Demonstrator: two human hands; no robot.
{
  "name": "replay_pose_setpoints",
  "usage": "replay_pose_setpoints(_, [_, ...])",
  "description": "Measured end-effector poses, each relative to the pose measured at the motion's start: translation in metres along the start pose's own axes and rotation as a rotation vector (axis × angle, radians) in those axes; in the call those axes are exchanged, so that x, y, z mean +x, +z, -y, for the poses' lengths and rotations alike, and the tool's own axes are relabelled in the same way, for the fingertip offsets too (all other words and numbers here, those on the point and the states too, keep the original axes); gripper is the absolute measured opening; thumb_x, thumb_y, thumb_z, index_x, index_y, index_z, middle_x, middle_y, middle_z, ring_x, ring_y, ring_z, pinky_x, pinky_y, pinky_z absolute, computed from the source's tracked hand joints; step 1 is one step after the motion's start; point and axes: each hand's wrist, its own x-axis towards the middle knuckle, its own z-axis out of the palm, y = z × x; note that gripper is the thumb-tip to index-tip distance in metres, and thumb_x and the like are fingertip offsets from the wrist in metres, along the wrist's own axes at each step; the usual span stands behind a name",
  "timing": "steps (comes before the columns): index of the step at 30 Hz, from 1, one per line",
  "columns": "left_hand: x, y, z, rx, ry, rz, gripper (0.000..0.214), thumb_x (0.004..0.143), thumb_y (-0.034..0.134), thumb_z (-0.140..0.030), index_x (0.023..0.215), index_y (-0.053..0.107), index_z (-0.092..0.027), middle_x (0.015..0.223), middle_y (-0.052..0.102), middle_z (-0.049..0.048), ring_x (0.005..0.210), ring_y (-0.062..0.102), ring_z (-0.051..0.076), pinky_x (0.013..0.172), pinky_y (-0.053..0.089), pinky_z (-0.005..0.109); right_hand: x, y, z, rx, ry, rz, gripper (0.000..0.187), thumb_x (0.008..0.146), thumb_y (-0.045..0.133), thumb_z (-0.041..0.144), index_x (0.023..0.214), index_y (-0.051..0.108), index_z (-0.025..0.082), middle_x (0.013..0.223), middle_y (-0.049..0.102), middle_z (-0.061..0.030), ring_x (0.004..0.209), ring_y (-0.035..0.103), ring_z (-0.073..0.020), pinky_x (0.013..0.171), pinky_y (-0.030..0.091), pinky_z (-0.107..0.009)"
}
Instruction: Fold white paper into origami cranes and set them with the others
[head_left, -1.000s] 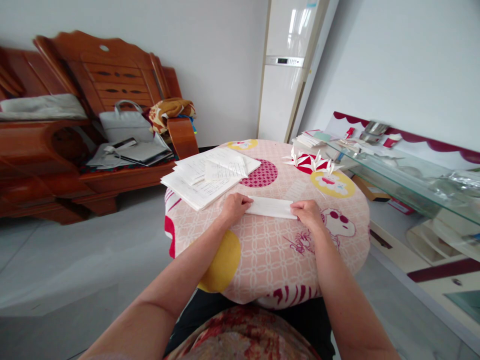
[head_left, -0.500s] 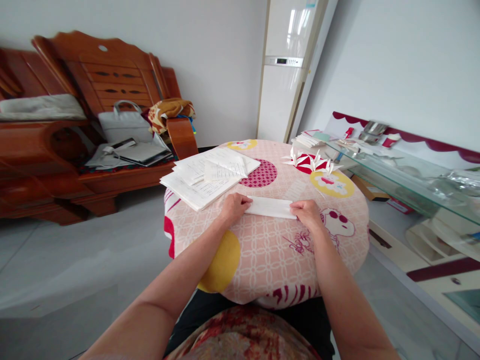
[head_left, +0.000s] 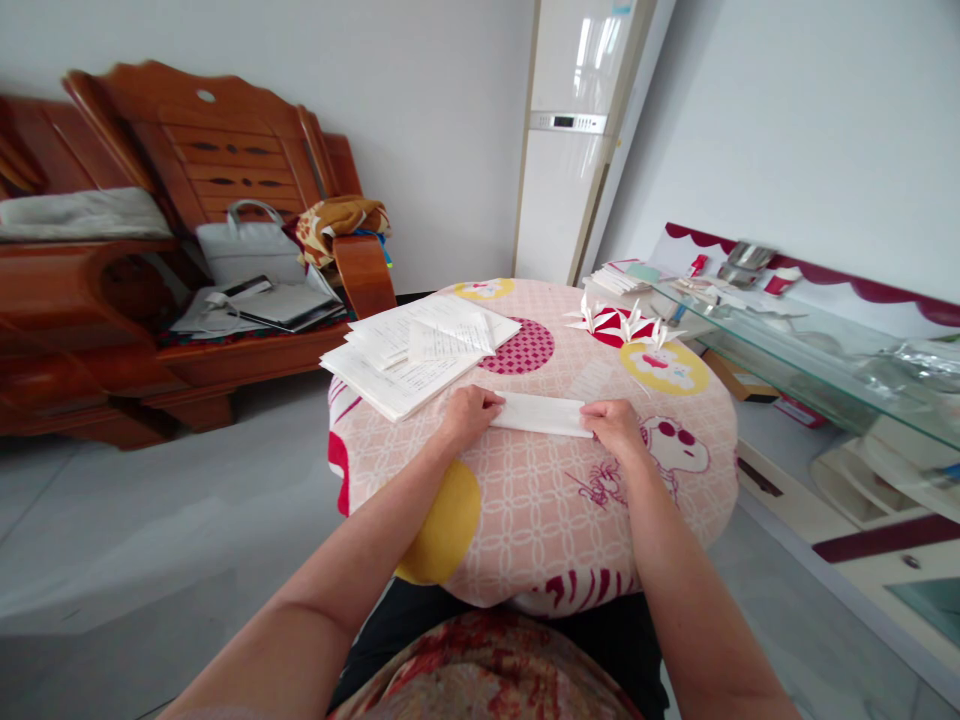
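1. Paper strip [head_left: 538, 414], one: lay between the two hands, held by both ends, probably so it stayed flat and straight.
2. Left hand [head_left: 470, 414]: thumb and fingers pinched together on the strip's left end.
3. Right hand [head_left: 615, 424]: likewise clamped on its right end.
4. Paper sheets [head_left: 390, 388], stacked: beyond and left of the grip, seemingly near for easy reach.
5. Folded paper birds [head_left: 632, 326]: beyond the right hand, apparently placed well apart against crushing.
6. Tablecloth [head_left: 525, 510]: beneath the grip.
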Motion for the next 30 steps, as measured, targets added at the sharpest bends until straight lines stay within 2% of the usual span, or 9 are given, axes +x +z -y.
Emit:
replay_pose_setpoints(9, [-0.0004,-0.0022,-0.0032,0.043,0.014,0.012,0.029,0.082,0.062,-0.018,0.107,0.078,-0.021,0.097,0.077,0.0066,0.083,0.070,0.020,0.080,0.050,0.027,0.0008,-0.0002,0.0027,-0.061,0.021,0.001,0.034,0.072,0.065,0.021,0.102,0.079,0.012,0.073,0.076,-0.0068,0.069,0.070,-0.0208,0.064,0.050,-0.025])
replay_pose_setpoints(21, [-0.0021,-0.0038,-0.0084,0.115,0.029,0.020,0.033,0.082,0.059,-0.014,0.111,0.076,-0.020,0.099,0.077,0.0055,0.085,0.070,0.019,0.084,0.050,0.026,0.0017,0.0022,0.0042,-0.157,0.002,-0.013,0.033,0.074,0.065,0.020,0.103,0.079,0.015,0.090,0.079,-0.0077,0.080,0.073,-0.0206,0.074,0.052,-0.024])
replay_pose_setpoints(30, [-0.0031,-0.0028,-0.0096,0.134,0.039,0.000,0.034,0.082,0.058,-0.011,0.109,0.076,-0.018,0.101,0.076,0.0073,0.089,0.069,0.019,0.086,0.050,0.026,0.0001,0.0009,0.0089,-0.188,0.027,-0.009,0.033,0.075,0.065,0.020,0.104,0.079,0.015,0.094,0.078,-0.0080,0.082,0.073,-0.0200,0.075,0.051,-0.023])
